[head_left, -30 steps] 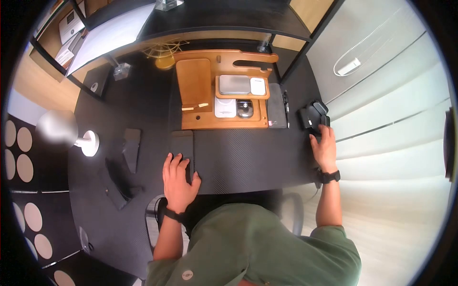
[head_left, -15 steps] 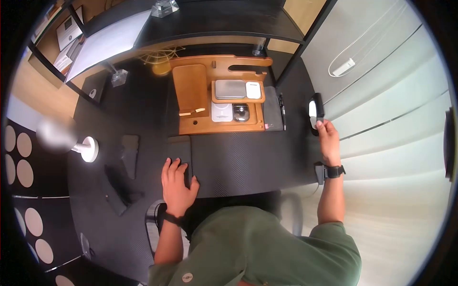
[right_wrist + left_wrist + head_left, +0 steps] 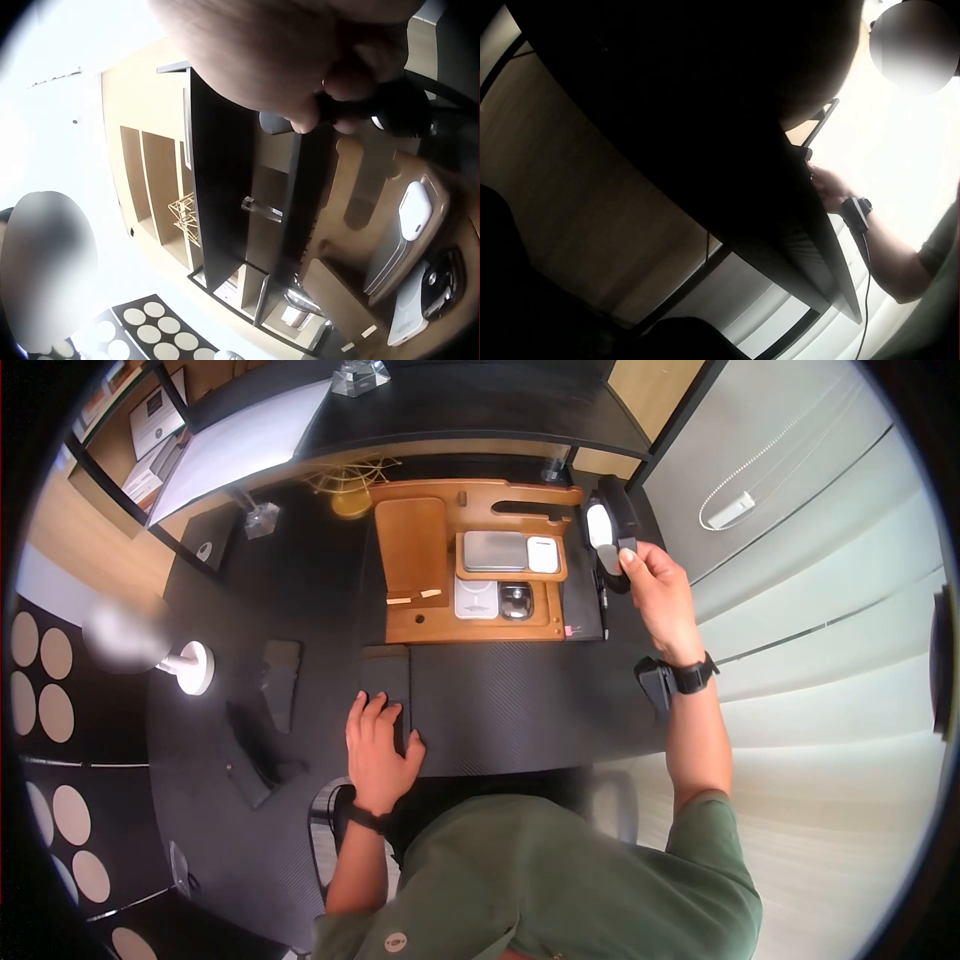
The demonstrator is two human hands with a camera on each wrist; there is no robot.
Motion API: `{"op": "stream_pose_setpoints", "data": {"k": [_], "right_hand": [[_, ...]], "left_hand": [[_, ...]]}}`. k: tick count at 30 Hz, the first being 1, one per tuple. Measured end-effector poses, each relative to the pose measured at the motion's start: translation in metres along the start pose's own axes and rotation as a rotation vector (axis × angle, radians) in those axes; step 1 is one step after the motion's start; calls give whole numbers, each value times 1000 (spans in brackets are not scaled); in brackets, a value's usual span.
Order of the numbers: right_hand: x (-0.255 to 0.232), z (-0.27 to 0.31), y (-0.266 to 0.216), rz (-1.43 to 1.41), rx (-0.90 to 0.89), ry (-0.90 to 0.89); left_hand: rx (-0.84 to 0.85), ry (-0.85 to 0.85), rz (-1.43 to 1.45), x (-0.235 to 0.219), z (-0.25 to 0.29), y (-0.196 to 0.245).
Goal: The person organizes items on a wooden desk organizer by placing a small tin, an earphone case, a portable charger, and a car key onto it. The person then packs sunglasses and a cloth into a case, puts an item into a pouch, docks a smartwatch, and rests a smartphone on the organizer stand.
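My right hand (image 3: 660,598) pinches black-framed sunglasses (image 3: 598,525) between thumb and fingers. They hang upright at the right end of a wooden desk organizer (image 3: 415,550), one lens shining white. In the right wrist view a dark rounded end (image 3: 276,122) of the sunglasses sticks out past the fingertips; the curled hand hides much of the rest. Resting palm down, my left hand (image 3: 380,755) lies with fingers extended on the near end of a flat black rectangular item (image 3: 386,663). The left wrist view is mostly dark and shows my right hand (image 3: 829,187) far off.
On the organizer sit a silver flat case (image 3: 494,550), a white earbuds case (image 3: 542,555), a white pad (image 3: 476,599) and a dark glossy case (image 3: 516,602). A black shelf (image 3: 480,415) spans the back. A lamp (image 3: 194,667) stands left; white curtain (image 3: 820,660) hangs right.
My right hand has picked up the sunglasses from the desk's right edge and carried them forward and left toward the organizer. The left hand has stayed in place.
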State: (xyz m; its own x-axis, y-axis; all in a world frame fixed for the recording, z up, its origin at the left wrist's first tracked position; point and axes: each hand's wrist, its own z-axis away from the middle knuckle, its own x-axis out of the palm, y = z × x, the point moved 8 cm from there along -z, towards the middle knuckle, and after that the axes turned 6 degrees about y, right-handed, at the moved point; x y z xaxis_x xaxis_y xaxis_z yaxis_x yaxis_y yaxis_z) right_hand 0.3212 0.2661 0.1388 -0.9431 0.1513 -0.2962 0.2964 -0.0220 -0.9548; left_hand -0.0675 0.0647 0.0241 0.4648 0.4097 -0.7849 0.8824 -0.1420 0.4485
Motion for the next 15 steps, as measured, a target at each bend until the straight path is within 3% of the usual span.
{"op": "stream_pose_setpoints", "data": {"k": [6, 15], "right_hand": [[32, -40, -4, 69, -196, 48], [52, -48, -17, 226, -223, 78]], "left_hand": [[4, 2, 12, 0, 0, -1], [13, -4, 17, 0, 0, -1]]}}
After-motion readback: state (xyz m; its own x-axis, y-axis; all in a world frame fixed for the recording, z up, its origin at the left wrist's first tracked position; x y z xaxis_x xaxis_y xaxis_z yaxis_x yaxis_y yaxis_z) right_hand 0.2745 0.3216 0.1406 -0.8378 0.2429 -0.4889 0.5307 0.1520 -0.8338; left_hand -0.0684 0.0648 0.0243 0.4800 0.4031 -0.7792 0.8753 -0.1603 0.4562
